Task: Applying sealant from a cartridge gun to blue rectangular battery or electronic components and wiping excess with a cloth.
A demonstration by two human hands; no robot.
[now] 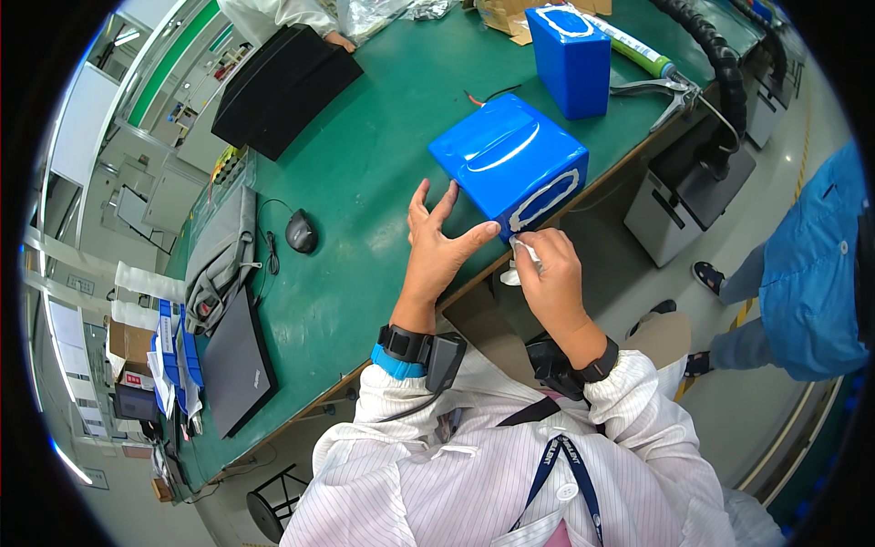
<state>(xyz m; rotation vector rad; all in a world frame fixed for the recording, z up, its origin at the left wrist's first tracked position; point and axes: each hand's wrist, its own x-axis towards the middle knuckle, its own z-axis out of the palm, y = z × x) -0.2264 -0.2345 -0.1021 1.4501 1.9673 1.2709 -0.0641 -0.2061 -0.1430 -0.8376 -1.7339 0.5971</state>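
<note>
A blue shrink-wrapped battery pack (506, 150) lies on the green-topped table (355, 210), with a white oval ring of paste (545, 202) on its near end face. Red and black wires come out at its far side. My left hand (436, 255) is open at the pack's left near corner, fingers spread, the thumb reaching to its lower edge. In my right hand (553, 278) a crumpled white tissue (512, 274) is pinched close to the lower corner of that end face. What the fingertips touch there is partly hidden.
A second blue pack (572, 68) stands upright behind, with white paste on top. A caulking gun (670, 88) with a green cartridge lies beside it. To the left are a black case (284, 91), a mouse (301, 232) and a laptop (239, 369). A person in blue (816, 273) is at right.
</note>
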